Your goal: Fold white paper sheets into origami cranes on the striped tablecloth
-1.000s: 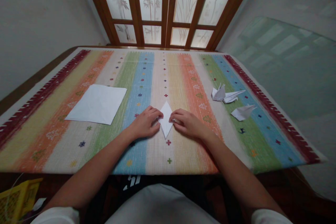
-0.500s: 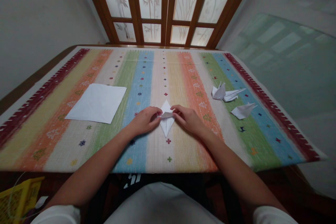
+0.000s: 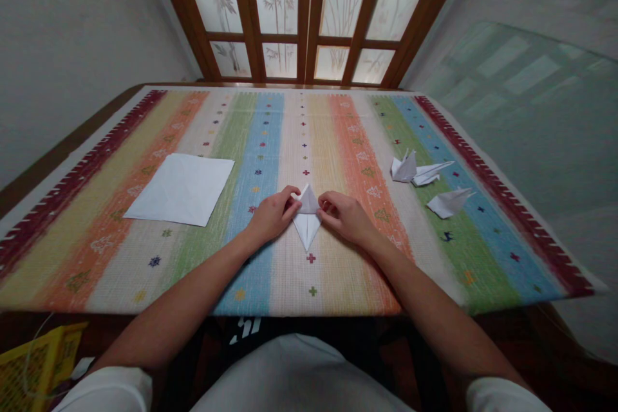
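A folded white paper (image 3: 307,226) lies on the table in front of the person, right between the 2 hands. It has a long, thin kite shape. Its long side runs straight away from the person, with 1 sharp tip pointing at the person's belly and the other tip pointing at the far doors. A small flap sits at the far end of it.

The left hand (image 3: 273,216) is on the left side of the paper, and the right hand (image 3: 344,219) is on the right side. Both hands are about as near as each other. The left fingers (image 3: 291,197) curl over the far left edge and seem to pinch it. The right fingers (image 3: 323,207) are bent and seem to pinch the right edge. The fingertips come in from the 2 sides, so they hide a bit of the paper.

A striped cloth (image 3: 309,290) covers the table (image 3: 72,141). To the left, well apart from the hands, lies 1 flat white sheet (image 3: 179,190). To the right are 2 paper birds (image 3: 415,168) (image 3: 449,203). They lie just beside each other, near the red edge of the cloth. Far ahead stand glass doors (image 3: 309,13) with wood frames.
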A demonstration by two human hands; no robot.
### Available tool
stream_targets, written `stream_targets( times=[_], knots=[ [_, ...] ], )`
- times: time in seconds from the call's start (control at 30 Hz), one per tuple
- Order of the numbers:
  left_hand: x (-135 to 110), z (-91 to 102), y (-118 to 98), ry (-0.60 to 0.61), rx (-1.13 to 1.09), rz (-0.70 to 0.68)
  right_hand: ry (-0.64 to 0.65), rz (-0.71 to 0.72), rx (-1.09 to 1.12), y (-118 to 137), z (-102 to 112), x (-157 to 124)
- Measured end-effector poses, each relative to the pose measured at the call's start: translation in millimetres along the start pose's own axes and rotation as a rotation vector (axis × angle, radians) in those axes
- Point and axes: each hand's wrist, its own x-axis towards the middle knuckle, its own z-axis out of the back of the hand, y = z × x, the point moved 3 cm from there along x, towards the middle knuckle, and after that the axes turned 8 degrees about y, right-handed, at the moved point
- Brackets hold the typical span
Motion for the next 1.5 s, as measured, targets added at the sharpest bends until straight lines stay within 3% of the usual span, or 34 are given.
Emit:
stream_targets(
  times=[0.13,0.4,0.83,0.97,1.17,1.5],
  knots=[
    [1,-0.6,1,0.001,0.016,-0.024,-0.077,-0.068,0.075,-5,-2,2],
    [1,-1.9,4,-0.016,0.016,0.005,-0.109,0.016,-0.020,-6,-8,6],
    [-1,-2.1,7,0.005,0.032,-0.007,-0.020,-0.106,0.124,-6,-6,4],
    [1,-4.2,9,-0.012,0.055,0.021,-0.065,-0.137,0.143,-8,-6,5],
    [2,-6.7,7,-0.026,0.124,0.035,-0.129,-0.146,0.061,-10,-6,7],
    [-1,-8.8,-2,-0.007,0.320,-0.077,-0.137,-0.043,-0.110,-9,-10,8]
  ],
)
